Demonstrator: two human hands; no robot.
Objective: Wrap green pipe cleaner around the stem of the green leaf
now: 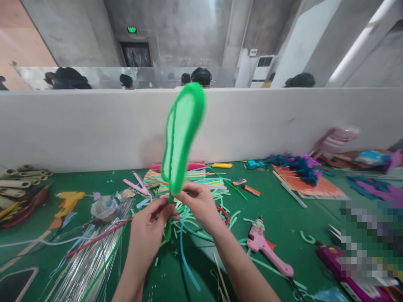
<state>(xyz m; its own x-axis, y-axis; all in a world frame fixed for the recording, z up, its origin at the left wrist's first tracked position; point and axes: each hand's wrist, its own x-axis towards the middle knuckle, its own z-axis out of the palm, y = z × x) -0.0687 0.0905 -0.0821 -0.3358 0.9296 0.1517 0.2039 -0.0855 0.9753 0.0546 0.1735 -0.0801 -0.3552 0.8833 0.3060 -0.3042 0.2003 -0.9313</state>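
Observation:
A long green craft leaf (184, 130) stands upright in front of me, with a thick, fuzzy-looking dark green rim, pale green panels and a dark line down its middle. My left hand (147, 226) is closed round its green stem (168, 231), just under the leaf. The thumb and fingers of my right hand (201, 204) pinch the leaf's lower right edge. Part of the stem is hidden behind my left fingers. The leaf's upper edge is slightly blurred.
Cut green strips and colored sticks (217, 182) lie behind my hands. A yellow glue gun (69, 202) and clear thin rods (94, 256) are at left. At right lie a pink glue gun (264, 247), an orange sheet (315, 184) and a purple tool (336, 262). A white partition (94, 126) stands behind.

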